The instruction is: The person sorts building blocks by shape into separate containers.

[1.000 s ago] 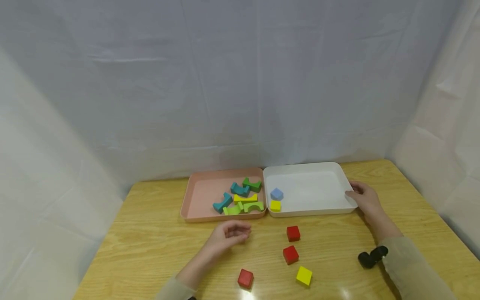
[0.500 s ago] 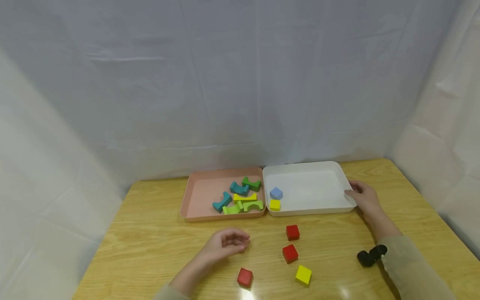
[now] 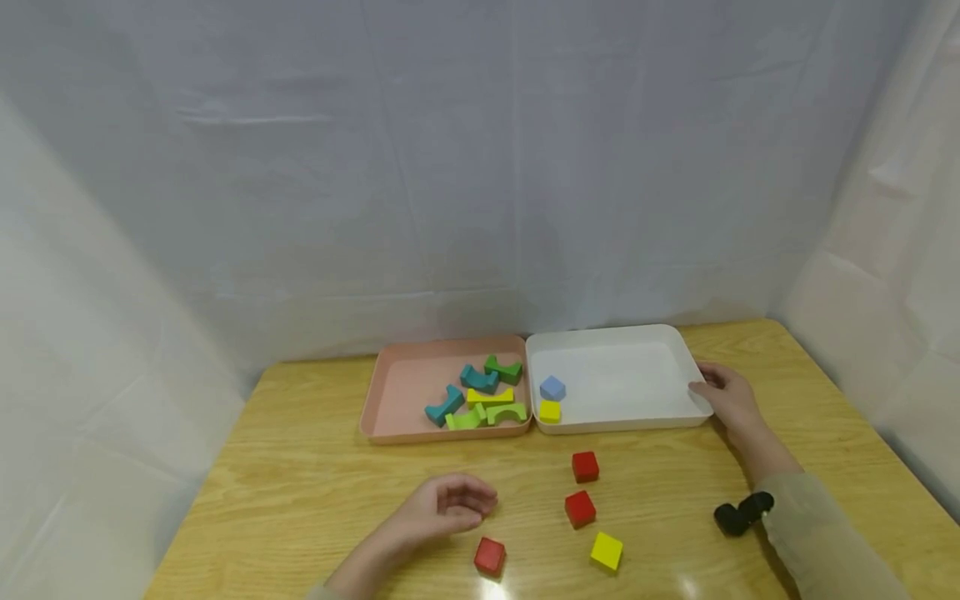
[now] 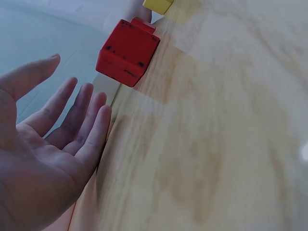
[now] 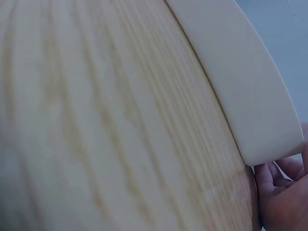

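Observation:
My left hand (image 3: 442,510) hovers over the table's front left with relaxed fingers, holding nothing. Just in front of its fingertips in the left wrist view is a red cube (image 4: 127,53). In the head view the nearest red cube (image 3: 490,557) lies below the hand, apart from it. My right hand (image 3: 729,402) holds the right end of a white tray (image 3: 637,422), thumb over the rim and fingers outside. Inside that tray are a blue block (image 3: 552,388) and a yellow block (image 3: 550,412) at the left end. The right wrist view shows the tray's corner (image 5: 245,96) against the fingers.
A pink tray (image 3: 405,392) adjoins the white one on its left, with several arch-shaped blocks in blue, green and yellow. Two red cubes (image 3: 585,467) and a yellow cube (image 3: 607,552) lie on the wooden table (image 3: 300,483). A pale cloth (image 3: 450,167) hangs behind.
My left hand has drawn back from near the pink tray toward the table's front, closer to the lowest red cube. The right hand and the trays stay in place.

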Motion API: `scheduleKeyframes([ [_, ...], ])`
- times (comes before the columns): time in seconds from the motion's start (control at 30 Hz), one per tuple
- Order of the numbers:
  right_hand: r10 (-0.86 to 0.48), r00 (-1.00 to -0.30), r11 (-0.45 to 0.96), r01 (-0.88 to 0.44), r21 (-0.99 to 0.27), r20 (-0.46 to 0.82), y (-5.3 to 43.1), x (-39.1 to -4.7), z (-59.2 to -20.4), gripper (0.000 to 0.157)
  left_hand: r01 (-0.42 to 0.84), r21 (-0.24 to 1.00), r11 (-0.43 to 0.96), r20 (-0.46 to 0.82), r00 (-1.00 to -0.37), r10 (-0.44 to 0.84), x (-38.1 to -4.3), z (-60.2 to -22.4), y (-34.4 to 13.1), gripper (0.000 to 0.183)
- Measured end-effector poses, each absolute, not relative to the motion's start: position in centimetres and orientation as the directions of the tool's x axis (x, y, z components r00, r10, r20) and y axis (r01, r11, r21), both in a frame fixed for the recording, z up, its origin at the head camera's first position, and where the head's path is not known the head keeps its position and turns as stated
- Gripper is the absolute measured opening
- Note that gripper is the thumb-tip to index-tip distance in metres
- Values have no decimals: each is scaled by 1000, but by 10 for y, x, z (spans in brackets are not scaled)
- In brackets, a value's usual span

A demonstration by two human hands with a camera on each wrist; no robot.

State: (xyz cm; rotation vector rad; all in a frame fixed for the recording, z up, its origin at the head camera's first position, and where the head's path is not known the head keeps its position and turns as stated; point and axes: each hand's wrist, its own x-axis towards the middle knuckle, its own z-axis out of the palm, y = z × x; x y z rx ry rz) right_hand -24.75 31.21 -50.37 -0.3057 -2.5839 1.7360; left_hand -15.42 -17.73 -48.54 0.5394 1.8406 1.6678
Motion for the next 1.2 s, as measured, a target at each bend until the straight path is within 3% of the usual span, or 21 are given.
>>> scheduleKeyframes([
  [0.47, 167, -978, 365, 182, -913, -128, 313, -247, -503, 60, -67, 992, 108, -125, -652, 748, -147, -484, -181, 44],
  [0.8, 172, -975, 362, 198, -911, -143, 312, -248, -502, 60, -136, 979, 149, -202, -615, 762, -143, -482, -181, 44],
  [1.2, 181, -972, 384, 213, -898, -153, 312, -248, -500, 60, -43, 984, 173, -166, -571, 804, -142, -487, -183, 40],
])
